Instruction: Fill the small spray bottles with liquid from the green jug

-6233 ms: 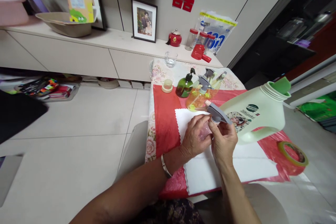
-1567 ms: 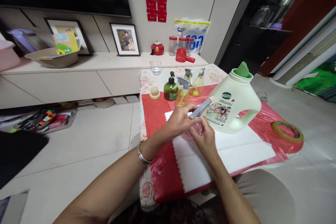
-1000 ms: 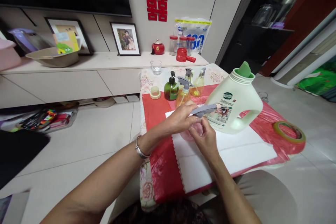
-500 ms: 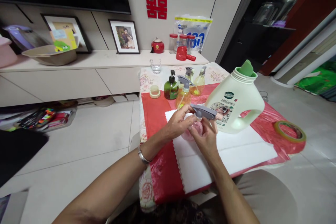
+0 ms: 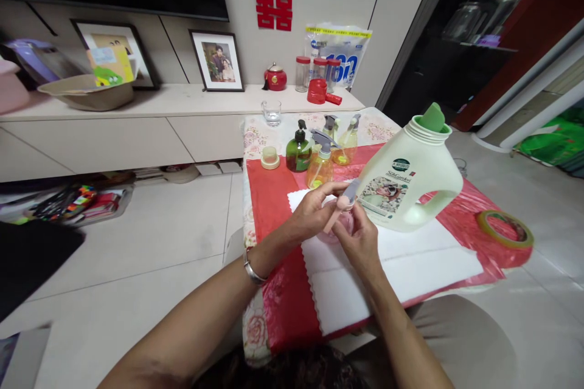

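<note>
A pink, see-through spray bottle [image 5: 347,223] stands at the near middle of the table. Its grey spray head [image 5: 351,189], with a pinkish nozzle and trigger, points toward me. My left hand [image 5: 312,211] is closed around the neck and collar from the left. From the right, the fingers of my right hand [image 5: 360,242] pinch the bottle just below the head. Fingers cover much of the bottle and its collar. Right behind my hands stands a large pale green detergent jug [image 5: 431,176] with a green piece in its mouth.
Beyond my hands are a yellow spray bottle [image 5: 320,171], a green pump bottle [image 5: 298,153], more spray bottles and a pale cap [image 5: 270,158]. White cloth [image 5: 337,292] covers red plastic [image 5: 292,316]. A tape roll [image 5: 504,228] lies right; a glass cup [image 5: 272,113] stands behind.
The spray head has turned on the bottle: its nozzle pointed right and now faces me. Both hands keep nearly the same place.
</note>
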The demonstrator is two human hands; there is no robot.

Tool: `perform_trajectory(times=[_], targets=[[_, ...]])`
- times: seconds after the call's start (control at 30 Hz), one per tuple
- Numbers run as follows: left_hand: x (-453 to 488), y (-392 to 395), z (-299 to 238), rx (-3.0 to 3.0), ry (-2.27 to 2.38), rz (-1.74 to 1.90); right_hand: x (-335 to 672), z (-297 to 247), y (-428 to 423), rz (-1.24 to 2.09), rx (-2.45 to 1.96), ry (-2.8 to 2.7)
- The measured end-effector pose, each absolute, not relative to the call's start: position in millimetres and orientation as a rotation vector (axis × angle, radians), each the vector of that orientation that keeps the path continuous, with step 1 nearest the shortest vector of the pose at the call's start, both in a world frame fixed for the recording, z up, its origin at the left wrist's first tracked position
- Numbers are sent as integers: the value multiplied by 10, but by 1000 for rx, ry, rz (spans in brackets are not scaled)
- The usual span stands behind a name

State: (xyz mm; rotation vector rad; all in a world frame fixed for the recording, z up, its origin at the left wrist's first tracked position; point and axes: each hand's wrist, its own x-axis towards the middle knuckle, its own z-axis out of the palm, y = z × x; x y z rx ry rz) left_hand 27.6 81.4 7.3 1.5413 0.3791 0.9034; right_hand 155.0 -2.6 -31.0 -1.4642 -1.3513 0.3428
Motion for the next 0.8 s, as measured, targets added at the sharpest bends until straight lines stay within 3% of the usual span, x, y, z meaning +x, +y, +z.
perform_trajectory(times=[0.8], targets=[[379, 846, -123, 1247, 330, 931, 1555, -305, -8, 395, -1426, -1358]])
